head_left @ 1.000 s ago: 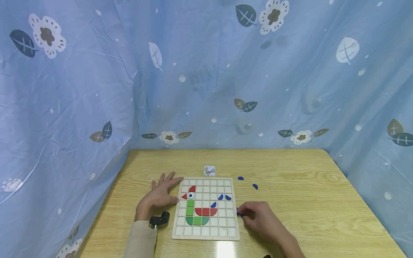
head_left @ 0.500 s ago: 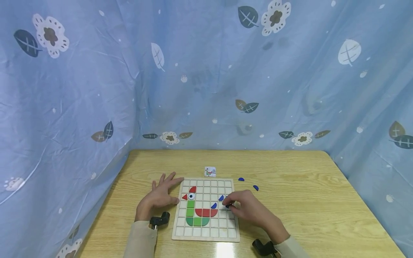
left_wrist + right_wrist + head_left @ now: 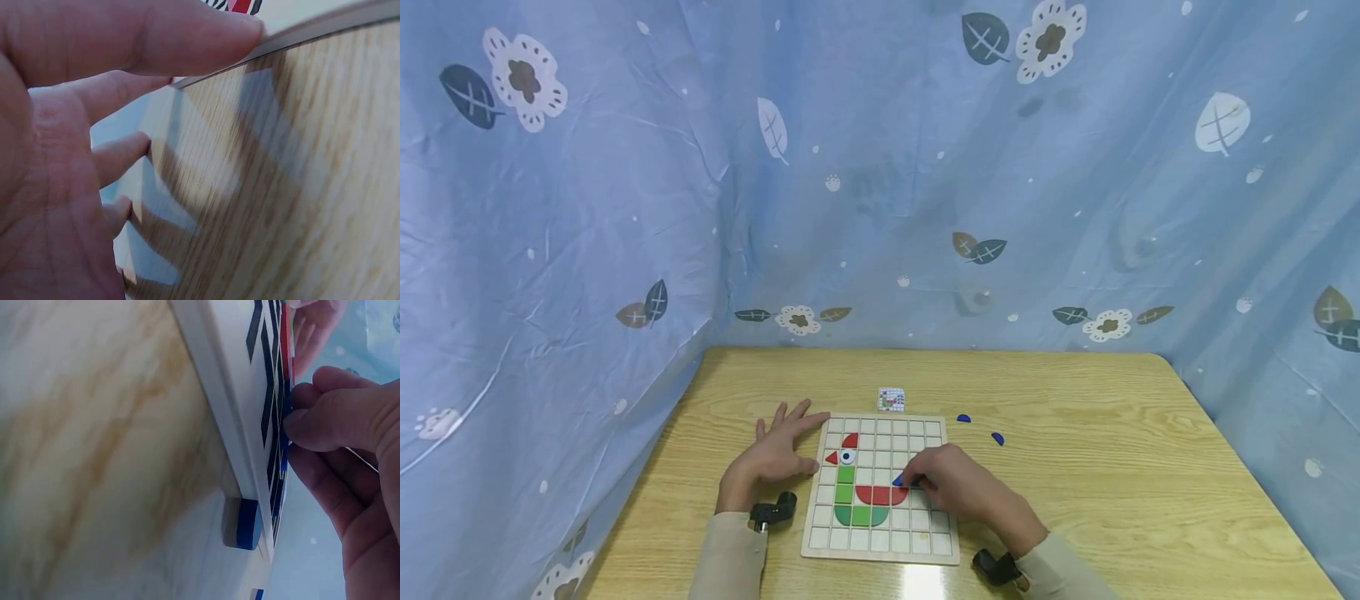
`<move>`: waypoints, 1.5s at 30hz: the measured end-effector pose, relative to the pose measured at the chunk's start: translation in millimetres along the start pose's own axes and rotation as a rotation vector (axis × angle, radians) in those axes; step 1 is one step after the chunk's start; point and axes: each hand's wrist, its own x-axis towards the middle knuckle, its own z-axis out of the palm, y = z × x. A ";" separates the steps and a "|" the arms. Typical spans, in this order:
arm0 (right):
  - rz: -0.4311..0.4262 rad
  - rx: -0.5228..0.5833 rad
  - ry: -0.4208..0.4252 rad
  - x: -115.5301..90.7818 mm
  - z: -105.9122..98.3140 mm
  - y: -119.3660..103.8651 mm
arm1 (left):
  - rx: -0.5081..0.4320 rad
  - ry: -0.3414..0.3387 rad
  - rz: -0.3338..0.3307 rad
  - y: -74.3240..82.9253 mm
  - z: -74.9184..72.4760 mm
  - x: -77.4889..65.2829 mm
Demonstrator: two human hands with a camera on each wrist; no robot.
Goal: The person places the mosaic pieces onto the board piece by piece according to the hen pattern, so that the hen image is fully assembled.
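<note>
My right hand [image 3: 955, 483] is over the right half of a wooden grid board [image 3: 818, 536], pinching a dark blue half-round tile [image 3: 287, 419] low against it between thumb and fingers. Another blue tile [image 3: 898, 480] lies just left of these fingertips, above a red strip of tiles [image 3: 880, 496]. The hand hides part of the cells beneath. Spread out, my left hand [image 3: 775, 454] rests on the table, thumb and index fingertip touching the board's left edge. Green tiles [image 3: 845, 493], a red triangle [image 3: 832, 457], a round eye tile [image 3: 847, 457] and a red quarter-round tile [image 3: 851, 440] sit in the grid.
Behind the board lies a small printed card [image 3: 891, 399]. Two loose blue half-round tiles [image 3: 964, 418] are on the table at the back right. In the right wrist view a blue tile [image 3: 249, 525] rests beside the board edge. A blue patterned curtain [image 3: 880, 208] surrounds the table.
My right hand picked up a blue tile from beside the board's right edge and carried it left over the grid, near the red strip. My left hand stayed in place.
</note>
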 end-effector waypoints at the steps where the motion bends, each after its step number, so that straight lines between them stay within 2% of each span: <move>1: 0.000 -0.007 0.002 0.0 0.4 -0.3 | -0.002 0.000 -0.001 0.5 -0.2 0.0; 8: 0.027 -0.023 0.001 -0.7 0.5 -2.4 | 0.008 0.003 -0.010 2.1 -0.3 0.0; 17: 0.048 0.018 0.008 -1.2 0.9 -4.4 | 0.003 0.003 -0.011 2.0 -0.5 0.2; 21: 0.041 0.059 0.039 -3.0 0.6 -3.9 | 0.005 0.004 -0.005 1.8 -0.3 0.8; 25: 0.068 0.156 0.118 -12.5 -3.9 -0.3 | 0.003 0.003 0.003 2.3 -0.3 1.3; 29: 0.110 0.229 0.247 -28.5 -11.9 8.7 | 0.002 0.001 0.007 2.7 -0.4 1.2; 33: 0.207 0.285 0.358 -47.6 -22.2 18.6 | 0.004 0.002 0.001 2.2 -0.2 1.0; 38: 0.345 0.353 0.437 -69.1 -34.5 37.0 | -0.001 0.004 -0.005 3.1 -0.4 0.1; 42: 0.387 0.371 0.485 -80.3 -38.0 55.5 | 0.007 0.004 -0.007 2.8 -0.3 -0.4; 45: 0.416 0.387 0.489 -84.8 -37.6 67.0 | 0.009 0.001 -0.009 2.3 0.3 -0.9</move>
